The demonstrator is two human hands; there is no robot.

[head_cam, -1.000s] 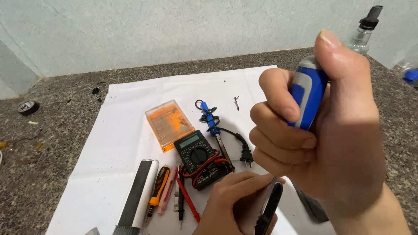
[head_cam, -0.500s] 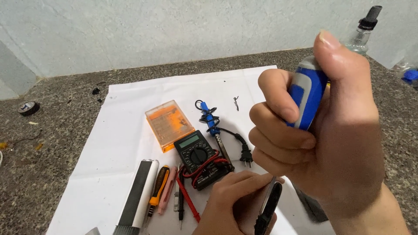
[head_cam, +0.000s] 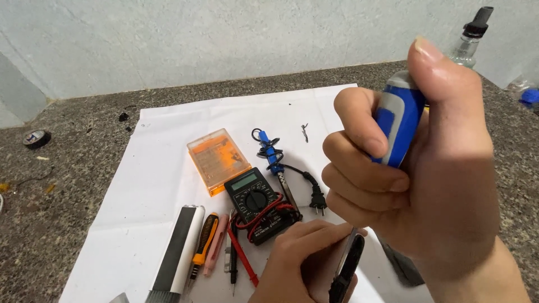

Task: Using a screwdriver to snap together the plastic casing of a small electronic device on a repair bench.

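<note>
Left hand down front is pinching a slim black, silver-edged device against the white paper sheet. Right hand has its fist wrapped tight round a blue-and-grey screwdriver handle held upright just above. Behind them sit a black multimeter and an orange plastic case.

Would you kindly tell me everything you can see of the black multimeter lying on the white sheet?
The multimeter is a small black handheld unit, seemingly plastic, lying face up and slightly turned on the white sheet. A grey display sits at its far end, with a round black selector dial below it. Red and black leads are looped over its near end. The orange case lies just left of it, the blue-handled soldering iron at its right. Neither hand touches it.
</note>
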